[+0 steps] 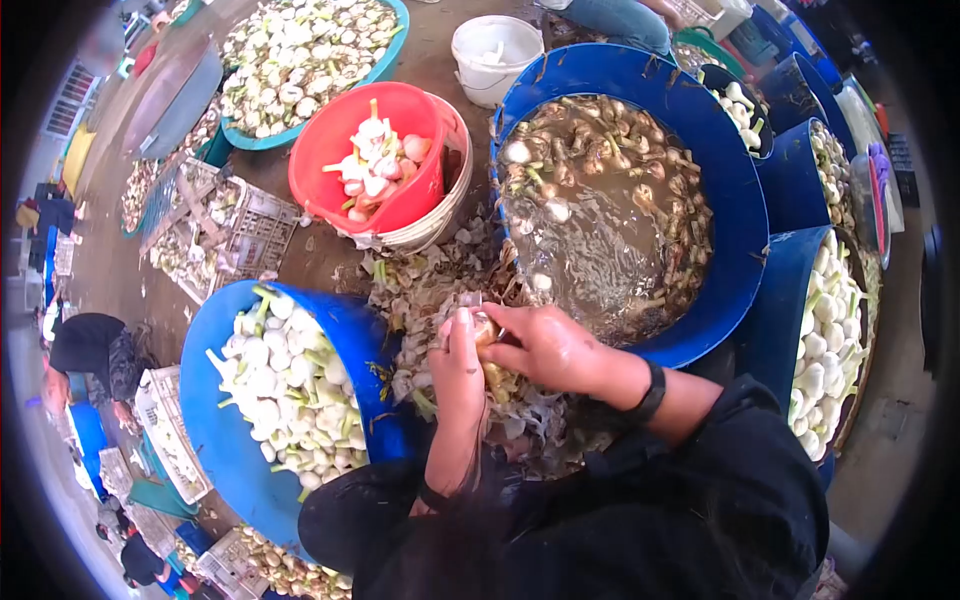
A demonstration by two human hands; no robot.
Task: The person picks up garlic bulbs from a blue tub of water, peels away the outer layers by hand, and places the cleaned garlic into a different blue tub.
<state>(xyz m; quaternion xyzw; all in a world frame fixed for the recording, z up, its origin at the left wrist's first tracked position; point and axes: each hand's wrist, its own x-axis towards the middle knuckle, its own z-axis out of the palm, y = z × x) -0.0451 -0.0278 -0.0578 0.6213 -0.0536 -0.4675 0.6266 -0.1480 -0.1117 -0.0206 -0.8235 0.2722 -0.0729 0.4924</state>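
Head view. Brownish bulb (487, 332): one, at centre, pinched between left hand (462, 365) and right hand (550, 350). Husks (435, 290): one heap, below. From hands: watery blue tub (735, 200), one, half past one; red bucket (424, 195), one, eleven o'clock; white bucket (490, 82), one, twelve.

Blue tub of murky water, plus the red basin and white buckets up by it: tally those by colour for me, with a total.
Blue tub: 1
Red basin: 1
White buckets: 2
Total: 4
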